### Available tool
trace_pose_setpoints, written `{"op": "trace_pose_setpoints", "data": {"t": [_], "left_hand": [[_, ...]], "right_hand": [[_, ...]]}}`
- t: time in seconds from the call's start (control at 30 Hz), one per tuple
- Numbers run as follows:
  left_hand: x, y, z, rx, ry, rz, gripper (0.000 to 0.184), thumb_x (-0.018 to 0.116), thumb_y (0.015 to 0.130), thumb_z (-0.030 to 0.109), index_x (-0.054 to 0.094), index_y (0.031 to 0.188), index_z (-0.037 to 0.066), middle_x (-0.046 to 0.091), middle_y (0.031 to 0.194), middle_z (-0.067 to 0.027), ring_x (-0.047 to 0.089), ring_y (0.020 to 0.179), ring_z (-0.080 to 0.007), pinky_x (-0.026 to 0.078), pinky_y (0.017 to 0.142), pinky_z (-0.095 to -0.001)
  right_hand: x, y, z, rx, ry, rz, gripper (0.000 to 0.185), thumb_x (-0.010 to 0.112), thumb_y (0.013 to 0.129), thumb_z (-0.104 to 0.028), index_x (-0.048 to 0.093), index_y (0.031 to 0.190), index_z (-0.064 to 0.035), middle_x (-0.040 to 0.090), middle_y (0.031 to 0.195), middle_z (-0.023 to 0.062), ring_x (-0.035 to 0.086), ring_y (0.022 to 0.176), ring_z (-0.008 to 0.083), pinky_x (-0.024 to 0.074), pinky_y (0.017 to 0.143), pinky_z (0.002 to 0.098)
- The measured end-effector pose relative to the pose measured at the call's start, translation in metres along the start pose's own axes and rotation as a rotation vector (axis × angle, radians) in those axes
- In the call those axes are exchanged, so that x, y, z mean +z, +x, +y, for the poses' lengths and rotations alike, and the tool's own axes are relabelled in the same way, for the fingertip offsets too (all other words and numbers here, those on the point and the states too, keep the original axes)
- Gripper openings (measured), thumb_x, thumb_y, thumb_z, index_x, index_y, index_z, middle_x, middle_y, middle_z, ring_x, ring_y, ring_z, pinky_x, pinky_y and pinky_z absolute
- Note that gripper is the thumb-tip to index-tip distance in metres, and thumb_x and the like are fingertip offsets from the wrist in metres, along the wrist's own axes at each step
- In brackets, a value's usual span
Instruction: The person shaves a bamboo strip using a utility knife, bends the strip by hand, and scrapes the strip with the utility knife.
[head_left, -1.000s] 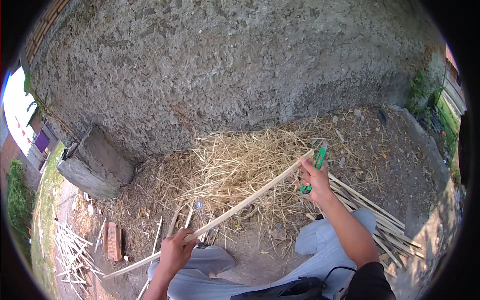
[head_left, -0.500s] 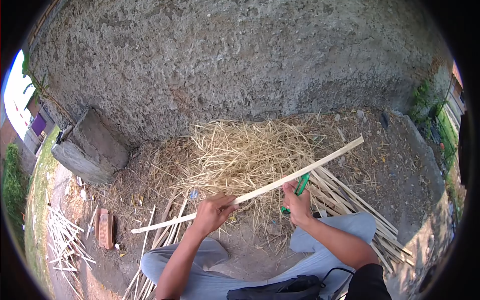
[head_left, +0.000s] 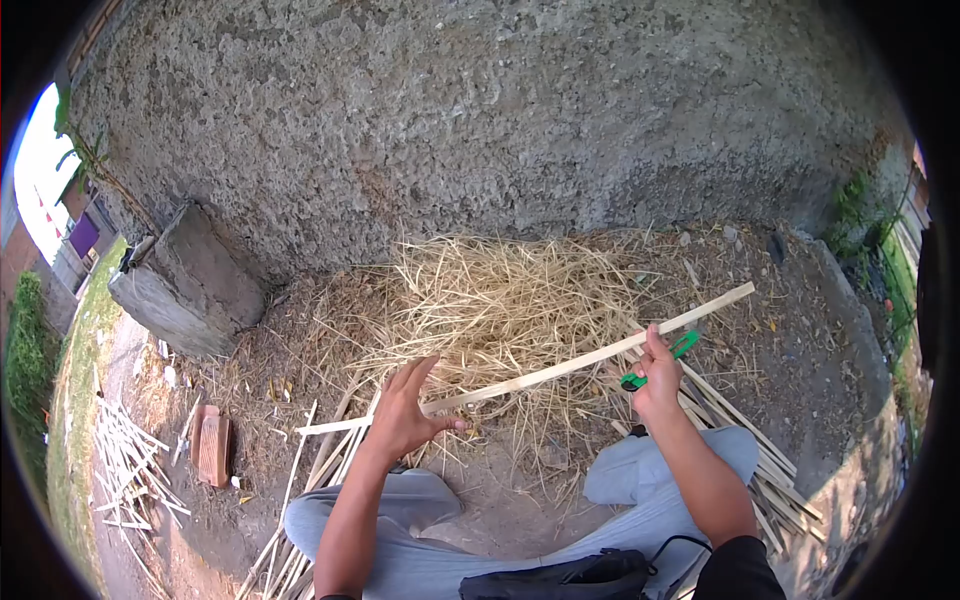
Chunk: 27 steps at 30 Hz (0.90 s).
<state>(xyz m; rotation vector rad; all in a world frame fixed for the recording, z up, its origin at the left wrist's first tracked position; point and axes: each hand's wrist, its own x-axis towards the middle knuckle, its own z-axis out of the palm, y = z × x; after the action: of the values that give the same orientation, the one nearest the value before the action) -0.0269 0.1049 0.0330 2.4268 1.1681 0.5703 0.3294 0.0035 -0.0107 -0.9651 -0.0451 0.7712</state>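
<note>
A long pale strip of wood (head_left: 560, 370) runs slantwise above my lap, its right end higher. My right hand (head_left: 657, 378) is closed on a green cutter (head_left: 684, 345), with the thumb and fingers also at the strip. Around the strip's left part my left hand (head_left: 403, 412) has its thumb and fingers spread apart; whether the palm touches the wood is hard to tell. Behind the strip lies a heap of thin shavings (head_left: 500, 300).
More strips lie beside my right knee (head_left: 770, 455), by my left leg (head_left: 283, 560) and in a pile at far left (head_left: 125, 465). A red brick (head_left: 213, 450) and a concrete block (head_left: 190, 285) stand left. A rough wall (head_left: 480, 130) rises behind.
Over the last half second, my left hand has opened from its grip on the strip. My right hand has moved right and slightly up, and the strip has shifted a little right.
</note>
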Motion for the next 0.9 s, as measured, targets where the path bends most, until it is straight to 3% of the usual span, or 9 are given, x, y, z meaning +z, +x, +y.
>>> {"op": "trace_pose_setpoints", "data": {"t": [0.13, 0.23, 0.27, 0.3, 0.4, 0.63, 0.7, 0.73, 0.9], "left_hand": [[-0.014, -0.012, -0.027, -0.083, 0.215, 0.246, 0.084, 0.088, 0.064, 0.03, 0.051, 0.136, 0.008, 0.053, 0.135, -0.0155, 0.047, 0.13, -0.0328, 0.026, 0.115, -0.0523], [-0.014, -0.014, -0.045, -0.045, 0.259, 0.216, 0.069, 0.084, 0.07, 0.026, 0.056, 0.13, 0.007, 0.058, 0.13, -0.0144, 0.05, 0.127, -0.0319, 0.027, 0.115, -0.0526], [-0.014, -0.014, -0.041, -0.007, 0.239, 0.261, 0.047, 0.08, 0.074, 0.018, 0.065, 0.117, 0.007, 0.066, 0.117, -0.0122, 0.059, 0.115, -0.0315, 0.038, 0.107, -0.048], [-0.012, -0.015, -0.044, -0.007, 0.24, 0.261, 0.047, 0.08, 0.074, 0.018, 0.065, 0.117, 0.007, 0.066, 0.117, -0.0122, 0.059, 0.115, -0.0315, 0.038, 0.107, -0.048], [-0.006, -0.012, -0.043, 0.038, 0.144, 0.388, 0.02, 0.079, 0.073, 0.009, 0.07, 0.092, 0.005, 0.071, 0.093, -0.0085, 0.066, 0.09, -0.0305, 0.049, 0.082, -0.0411], [-0.013, -0.008, -0.043, 0.104, 0.028, 0.345, 0.01, 0.072, 0.083, 0.012, 0.072, 0.089, 0.004, 0.068, 0.081, -0.0085, 0.061, 0.079, -0.0283, 0.042, 0.086, -0.0385], [-0.018, -0.01, -0.035, -0.058, -0.045, 0.302, 0.015, 0.072, 0.086, 0.019, 0.073, 0.086, 0.005, 0.068, 0.075, -0.0071, 0.059, 0.075, -0.0242, 0.038, 0.089, -0.0358], [-0.018, -0.01, -0.038, -0.131, -0.102, 0.282, 0.025, 0.074, 0.085, 0.031, 0.075, 0.088, 0.006, 0.068, 0.074, -0.0056, 0.057, 0.076, -0.0202, 0.033, 0.092, -0.0359], [-0.024, -0.01, -0.035, -0.308, -0.162, 0.207, 0.038, 0.076, 0.081, 0.045, 0.076, 0.083, 0.007, 0.067, 0.073, -0.0048, 0.054, 0.079, -0.0177, 0.026, 0.097, -0.0405]], "right_hand": [[-0.007, 0.019, -0.021, -0.063, 0.02, 0.034, 0.021, 0.071, 0.092, -0.028, 0.058, 0.09, -0.0112, 0.062, 0.083, -0.0002, 0.03, 0.047, 0.0017, 0.0296, 0.043, 0.02], [-0.007, 0.025, -0.028, -0.077, 0.059, -0.004, 0.021, 0.071, 0.092, -0.029, 0.059, 0.091, -0.0116, 0.062, 0.083, -0.0007, 0.03, 0.048, 0.0015, 0.0298, 0.044, 0.0207], [-0.005, 0.026, -0.031, -0.094, 0.05, 0.028, 0.02, 0.071, 0.091, -0.028, 0.061, 0.093, -0.0114, 0.062, 0.082, -0.0012, 0.03, 0.047, 0.0016, 0.0295, 0.043, 0.0211], [-0.004, 0.027, -0.033, -0.094, 0.051, 0.028, 0.02, 0.071, 0.091, -0.028, 0.061, 0.093, -0.0114, 0.062, 0.082, -0.0012, 0.03, 0.047, 0.0016, 0.0295, 0.043, 0.0211], [-0.009, 0.035, -0.039, -0.103, 0.073, 0.039, 0.019, 0.072, 0.091, -0.027, 0.061, 0.094, -0.011, 0.061, 0.082, -0.0018, 0.031, 0.047, 0.0018, 0.0291, 0.043, 0.0208], [-0.008, 0.035, -0.052, -0.144, 0.095, 0.01, 0.023, 0.067, 0.094, -0.032, 0.062, 0.101, -0.0113, 0.062, 0.085, -0.0016, 0.03, 0.047, 0.0023, 0.0286, 0.043, 0.0205], [-0.005, 0.031, -0.056, -0.167, 0.107, -0.032, 0.026, 0.065, 0.096, -0.035, 0.062, 0.105, -0.0107, 0.064, 0.088, -0.001, 0.03, 0.046, 0.0024, 0.0285, 0.043, 0.0206], [-0.003, 0.03, -0.058, -0.16, 0.11, -0.055, 0.029, 0.061, 0.098, -0.037, 0.061, 0.108, -0.0099, 0.065, 0.091, -0.0001, 0.03, 0.046, 0.0025, 0.0286, 0.043, 0.0205], [-0.008, 0.033, -0.053, -0.094, 0.094, -0.133, 0.034, 0.048, 0.103, -0.039, 0.058, 0.111, -0.008, 0.067, 0.098, 0.003, 0.03, 0.046, 0.0032, 0.0288, 0.044, 0.0206]]}}
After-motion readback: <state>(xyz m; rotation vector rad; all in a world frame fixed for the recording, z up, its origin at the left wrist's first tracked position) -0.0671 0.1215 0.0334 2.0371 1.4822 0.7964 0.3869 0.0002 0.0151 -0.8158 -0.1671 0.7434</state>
